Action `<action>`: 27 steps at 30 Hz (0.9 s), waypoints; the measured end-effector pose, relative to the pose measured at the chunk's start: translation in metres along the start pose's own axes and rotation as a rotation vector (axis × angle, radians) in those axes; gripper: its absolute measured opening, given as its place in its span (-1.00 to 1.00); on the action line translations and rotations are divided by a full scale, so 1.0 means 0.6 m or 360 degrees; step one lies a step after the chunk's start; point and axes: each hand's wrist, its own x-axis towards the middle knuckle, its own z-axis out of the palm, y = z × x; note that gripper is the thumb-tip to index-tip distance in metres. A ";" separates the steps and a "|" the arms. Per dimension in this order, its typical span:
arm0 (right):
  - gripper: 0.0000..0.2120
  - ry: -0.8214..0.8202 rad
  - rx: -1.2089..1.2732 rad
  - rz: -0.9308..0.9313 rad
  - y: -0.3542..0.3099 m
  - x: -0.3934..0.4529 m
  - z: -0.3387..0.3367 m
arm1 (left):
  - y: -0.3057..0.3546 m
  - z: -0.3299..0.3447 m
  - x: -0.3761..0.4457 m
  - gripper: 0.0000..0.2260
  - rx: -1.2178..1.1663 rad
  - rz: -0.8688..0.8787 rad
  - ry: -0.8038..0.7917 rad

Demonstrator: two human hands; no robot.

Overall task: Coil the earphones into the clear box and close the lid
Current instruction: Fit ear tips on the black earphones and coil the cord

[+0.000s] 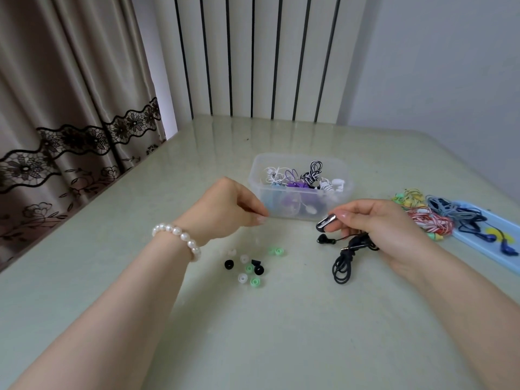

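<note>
The clear box stands lidless at the table's middle, with several coiled earphones in white, purple and striped black-and-white inside. My right hand holds black earphones just in front of the box; its thumb and forefinger pinch the silver-black inline piece, one earbud dangles below, and the coiled cable hangs onto the table. My left hand, with a pearl bracelet on the wrist, hovers at the box's near left corner with fingertips pinched together; I cannot tell whether it holds anything.
Several loose ear tips in black, white and green lie on the table below my left hand. At the right, a light blue lid bears yellow, red, grey and blue earphones. A curtain hangs at the left.
</note>
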 end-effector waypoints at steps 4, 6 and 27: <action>-0.85 -0.0062 0.0218 -0.0015 -0.007 -0.004 0.004 | 0.018 0.046 -0.011 -0.88 -0.0509 -0.0043 -0.0172; -0.85 -0.0103 0.0331 -0.0005 -0.009 -0.005 0.006 | 0.025 0.066 -0.017 -0.84 -0.0850 -0.0099 -0.0283; -0.82 -0.0195 -0.0131 -0.0254 -0.015 -0.012 0.009 | 0.038 0.085 -0.024 -0.90 -0.1539 -0.0232 -0.0377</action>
